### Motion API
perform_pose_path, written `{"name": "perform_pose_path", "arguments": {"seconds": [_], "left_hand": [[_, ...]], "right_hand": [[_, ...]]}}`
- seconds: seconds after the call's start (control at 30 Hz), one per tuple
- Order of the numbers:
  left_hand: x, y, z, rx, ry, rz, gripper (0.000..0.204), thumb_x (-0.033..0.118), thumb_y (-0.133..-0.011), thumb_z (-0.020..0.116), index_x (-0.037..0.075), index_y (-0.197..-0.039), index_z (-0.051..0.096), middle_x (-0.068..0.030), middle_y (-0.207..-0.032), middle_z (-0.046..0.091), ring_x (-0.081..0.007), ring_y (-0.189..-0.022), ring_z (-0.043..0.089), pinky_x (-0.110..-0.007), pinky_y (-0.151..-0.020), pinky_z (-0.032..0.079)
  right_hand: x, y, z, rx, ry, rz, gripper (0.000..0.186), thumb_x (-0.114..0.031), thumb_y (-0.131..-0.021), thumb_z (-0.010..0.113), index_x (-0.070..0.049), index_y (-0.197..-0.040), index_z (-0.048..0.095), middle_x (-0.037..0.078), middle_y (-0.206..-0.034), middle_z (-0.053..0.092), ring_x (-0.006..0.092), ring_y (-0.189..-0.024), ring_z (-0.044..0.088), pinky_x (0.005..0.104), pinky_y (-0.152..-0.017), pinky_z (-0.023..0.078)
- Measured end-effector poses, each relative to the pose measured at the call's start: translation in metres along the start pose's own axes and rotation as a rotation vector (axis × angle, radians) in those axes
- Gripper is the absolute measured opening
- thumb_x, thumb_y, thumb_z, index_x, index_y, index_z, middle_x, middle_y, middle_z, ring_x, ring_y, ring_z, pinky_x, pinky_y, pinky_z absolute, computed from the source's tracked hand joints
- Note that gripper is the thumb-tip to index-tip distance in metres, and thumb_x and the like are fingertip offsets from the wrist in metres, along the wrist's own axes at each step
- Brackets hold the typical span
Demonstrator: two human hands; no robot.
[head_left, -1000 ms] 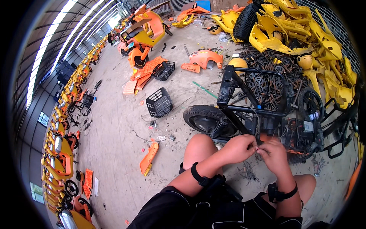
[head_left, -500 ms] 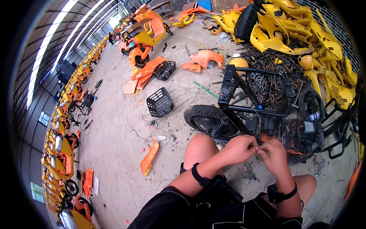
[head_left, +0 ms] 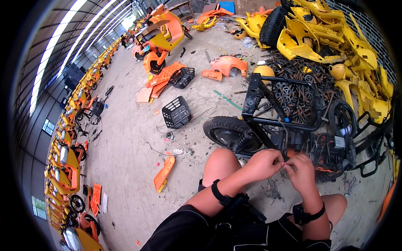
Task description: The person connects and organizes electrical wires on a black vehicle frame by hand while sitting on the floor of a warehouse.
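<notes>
My left hand (head_left: 268, 163) and my right hand (head_left: 299, 169) meet in front of a stripped black scooter frame (head_left: 268, 121) with a rear wheel (head_left: 228, 136). Both have closed fingertips pinched on something thin and small at the point where they meet, too small to make out. A dark cable (head_left: 285, 138) hangs from the frame just above my fingers. Right of my hands are the frame's exposed wiring and a silver box (head_left: 339, 142). My bent knees show below and beside my forearms.
Black crates (head_left: 176, 113), orange panels (head_left: 163, 173) and scraps lie on the concrete floor (head_left: 121, 159). A yellow-orange scooter (head_left: 163, 39) stands farther back. Long rows of scooters (head_left: 67, 167) line the left. A heap of rusty metal parts (head_left: 301, 88) and yellow panels (head_left: 351, 46) fills the back right.
The view has shifted very slightly, so the surroundings sit a little lower in the picture. My hands stay pinched together, with only slight movement of the fingers.
</notes>
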State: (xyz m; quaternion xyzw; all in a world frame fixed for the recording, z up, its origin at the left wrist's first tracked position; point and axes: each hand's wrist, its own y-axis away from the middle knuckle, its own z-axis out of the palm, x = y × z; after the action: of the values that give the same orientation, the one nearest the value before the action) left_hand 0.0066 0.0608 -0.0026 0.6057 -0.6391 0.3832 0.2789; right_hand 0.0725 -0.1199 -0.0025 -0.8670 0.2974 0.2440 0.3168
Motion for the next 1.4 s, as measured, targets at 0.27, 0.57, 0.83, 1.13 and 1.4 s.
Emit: {"name": "perform_pose_path", "arguments": {"seconds": [0.27,0.57,0.83,1.13,1.4], "left_hand": [[0.0021,0.0004,0.0025,0.060,0.049,-0.029,0.010,0.012,-0.080,0.068,0.002,-0.082,0.066,-0.0137,-0.073,0.062,-0.0289,-0.066,0.062,-0.038,-0.061,0.048],[-0.0067,-0.0015,0.0085,0.067,0.013,0.058,0.012,0.012,-0.081,0.069,0.002,-0.086,0.065,-0.0134,-0.076,0.062,-0.0282,-0.067,0.062,-0.038,-0.061,0.048],[-0.0052,-0.0023,0.0082,0.053,0.001,0.018,0.011,0.012,-0.081,0.070,0.003,-0.087,0.068,-0.0137,-0.078,0.064,-0.0290,-0.069,0.063,-0.038,-0.062,0.050],[-0.0024,-0.0027,0.0058,0.059,0.001,-0.009,0.010,0.011,-0.081,0.070,0.003,-0.085,0.069,-0.0137,-0.078,0.064,-0.0290,-0.070,0.064,-0.037,-0.062,0.050],[-0.0049,-0.0030,0.0079,0.054,0.026,-0.007,0.012,0.012,-0.081,0.069,0.002,-0.089,0.067,-0.0132,-0.077,0.063,-0.0283,-0.069,0.062,-0.037,-0.062,0.049]], "right_hand": [[-0.0016,0.0006,0.0031,0.039,-0.020,-0.017,0.014,-0.005,-0.071,0.076,-0.003,-0.079,0.064,0.011,-0.079,0.064,0.0324,-0.080,0.061,0.0413,-0.071,0.047],[0.0023,0.0015,0.0044,0.076,0.040,-0.010,0.015,-0.004,-0.071,0.076,-0.003,-0.078,0.062,0.012,-0.078,0.063,0.0333,-0.080,0.061,0.0420,-0.073,0.047],[0.0025,0.0012,0.0034,0.090,0.032,-0.021,0.016,-0.003,-0.071,0.076,-0.002,-0.077,0.061,0.012,-0.077,0.062,0.0334,-0.078,0.060,0.0416,-0.070,0.046],[-0.0004,0.0007,0.0034,0.109,0.006,-0.046,0.017,-0.002,-0.072,0.076,-0.002,-0.078,0.060,0.012,-0.077,0.062,0.0320,-0.076,0.060,0.0397,-0.068,0.046],[0.0023,0.0020,0.0059,0.082,0.002,0.034,0.014,-0.004,-0.073,0.075,-0.003,-0.079,0.062,0.011,-0.077,0.062,0.0324,-0.076,0.060,0.0405,-0.067,0.046]]}}
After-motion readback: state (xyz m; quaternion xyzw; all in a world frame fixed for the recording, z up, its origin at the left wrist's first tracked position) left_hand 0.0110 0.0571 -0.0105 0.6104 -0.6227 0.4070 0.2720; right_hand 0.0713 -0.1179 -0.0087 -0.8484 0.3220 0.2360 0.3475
